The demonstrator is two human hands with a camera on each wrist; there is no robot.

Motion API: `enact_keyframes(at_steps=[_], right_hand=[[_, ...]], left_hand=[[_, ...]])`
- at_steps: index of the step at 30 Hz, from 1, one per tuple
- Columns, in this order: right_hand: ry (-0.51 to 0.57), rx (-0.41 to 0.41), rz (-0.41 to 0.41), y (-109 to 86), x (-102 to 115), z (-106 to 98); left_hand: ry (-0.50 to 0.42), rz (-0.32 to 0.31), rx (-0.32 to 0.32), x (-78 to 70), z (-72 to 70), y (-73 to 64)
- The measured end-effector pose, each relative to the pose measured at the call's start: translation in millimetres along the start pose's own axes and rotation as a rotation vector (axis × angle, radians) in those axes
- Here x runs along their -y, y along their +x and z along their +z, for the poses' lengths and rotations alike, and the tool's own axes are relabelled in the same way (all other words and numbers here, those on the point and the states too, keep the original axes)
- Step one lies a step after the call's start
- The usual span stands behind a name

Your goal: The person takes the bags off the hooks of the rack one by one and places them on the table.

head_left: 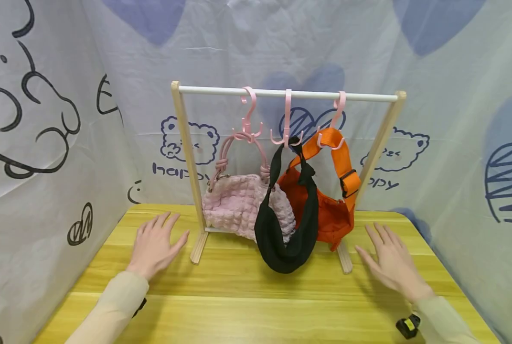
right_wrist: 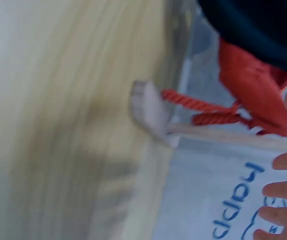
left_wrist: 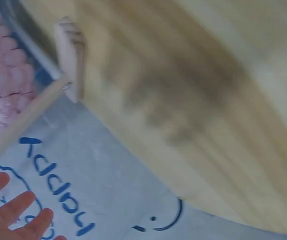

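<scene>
Three bags hang from pink hooks on a small wooden rack (head_left: 186,157) in the head view. At the left is a pink quilted handbag (head_left: 234,203); a black shoulder bag (head_left: 286,258) hangs in the middle, and an orange bag (head_left: 325,217) with a wide strap at the right. My left hand (head_left: 156,244) hovers over the table left of the rack, fingers spread, holding nothing. To the right of the rack is my right hand (head_left: 391,260), also spread and holding nothing. Each wrist view catches only some fingers, apart from the bags.
The rack has a white top bar (head_left: 213,91) and wooden feet (head_left: 199,248) on the yellow wood-grain table (head_left: 247,310). Pale cloth (head_left: 221,43) printed with bears and hearts surrounds the table at the back and sides.
</scene>
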State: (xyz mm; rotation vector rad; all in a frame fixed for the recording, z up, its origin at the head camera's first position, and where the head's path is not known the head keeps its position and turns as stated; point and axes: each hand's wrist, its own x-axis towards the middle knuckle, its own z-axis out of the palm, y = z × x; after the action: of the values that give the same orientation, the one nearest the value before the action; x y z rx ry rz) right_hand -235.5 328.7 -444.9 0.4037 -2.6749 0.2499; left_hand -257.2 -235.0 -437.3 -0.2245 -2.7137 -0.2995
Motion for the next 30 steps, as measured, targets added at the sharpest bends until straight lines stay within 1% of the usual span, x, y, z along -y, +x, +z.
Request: enact_keyframes(at_steps=[4, 8, 11, 13, 14, 18, 21, 25, 28, 30], right_hand=[[0.052, -0.200, -0.054, 8.7, 14, -6], [0.109, -0.358, -0.098, 19.9, 34, -14], [0.154, -0.440, -0.141, 29.6, 52, -22], [0.188, -0.477, -0.171, 36.1, 64, -26], [0.205, -0.488, -0.183, 39.2, 71, -28], [0.278, -0.489, -0.197, 51.9, 95, -34], [0.335, -0.457, -0.191, 62.0, 114, -38], [0.435, -0.420, -0.211, 75.5, 141, -44], [0.519, -0.416, -0.237, 87.1, 161, -48], [0.572, -0.395, -0.239, 94.5, 173, -49]], left_hand=[[-0.038, 0.043, -0.059, -14.5, -9.0, 15.6], [-0.088, 0.086, -0.122, -31.9, -19.4, 32.1], [-0.126, 0.110, -0.161, -45.9, -28.4, 43.6], [-0.150, 0.119, -0.182, -54.8, -34.7, 51.2], [-0.162, 0.123, -0.190, -59.0, -37.7, 54.9], [-0.220, 0.126, -0.211, -75.3, -50.5, 69.4], [-0.274, 0.119, -0.222, -87.9, -61.3, 80.3], [-0.354, 0.097, -0.236, -104.5, -76.3, 97.4], [-0.422, 0.065, -0.218, -116.1, -85.8, 110.7], [-0.465, 0.040, -0.197, -122.7, -90.4, 118.8]])
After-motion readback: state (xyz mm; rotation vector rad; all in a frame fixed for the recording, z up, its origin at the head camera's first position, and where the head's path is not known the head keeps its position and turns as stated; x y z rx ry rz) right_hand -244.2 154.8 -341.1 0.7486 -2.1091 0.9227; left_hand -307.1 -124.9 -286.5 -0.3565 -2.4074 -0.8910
